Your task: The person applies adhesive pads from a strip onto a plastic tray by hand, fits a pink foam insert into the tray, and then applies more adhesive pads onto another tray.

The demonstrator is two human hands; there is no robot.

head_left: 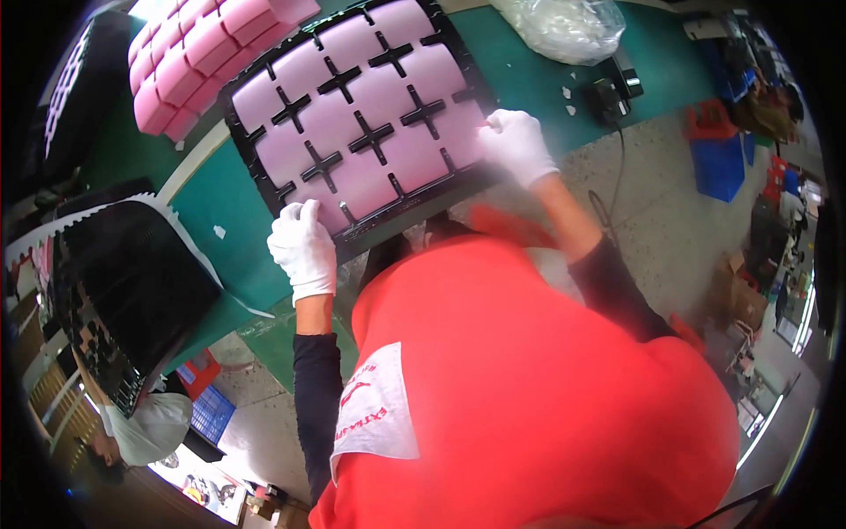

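Observation:
A black plastic frame (441, 187) lies tilted on the green table's near edge. Rows of rounded pink foam blocks (339, 123) fill it, with black crosses showing between them. My left hand (302, 247), in a white glove, has its fingers curled over the frame's near left corner. At the near right corner my right hand (520, 147), also gloved in white, is closed on the frame's edge beside the foam. Its fingertips are partly hidden, and a small reddish spot shows at them.
More pink foam blocks (198, 57) are stacked at the back left. Another black panel (132, 264) stands on the left of the green table (225, 189). A clear plastic bag (568, 31) and a black corded device (608, 99) sit at the right. A person (150, 428) is at lower left.

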